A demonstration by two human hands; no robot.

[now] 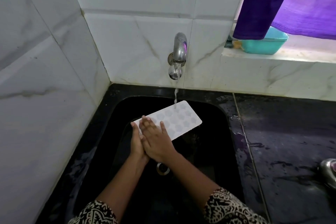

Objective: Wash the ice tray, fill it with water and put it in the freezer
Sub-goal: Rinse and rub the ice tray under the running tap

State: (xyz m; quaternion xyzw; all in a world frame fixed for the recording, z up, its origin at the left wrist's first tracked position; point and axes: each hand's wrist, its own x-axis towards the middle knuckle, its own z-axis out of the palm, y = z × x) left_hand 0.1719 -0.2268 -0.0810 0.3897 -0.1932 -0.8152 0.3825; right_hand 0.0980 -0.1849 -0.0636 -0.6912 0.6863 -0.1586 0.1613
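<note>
A white ice tray with star-shaped cells is held tilted over the black sink. Water runs from the steel tap onto the tray's far corner. My left hand holds the tray's near left end, its thumb along the edge and its fingers hidden beneath. My right hand lies flat on the tray's top face with its fingers straight and spread, overlapping my left hand.
The sink's drain shows below my wrists. A wet black counter lies to the right, with a steel vessel at the frame's edge. A teal tub sits on the window ledge under a purple cloth. White tiled walls close in the left and back.
</note>
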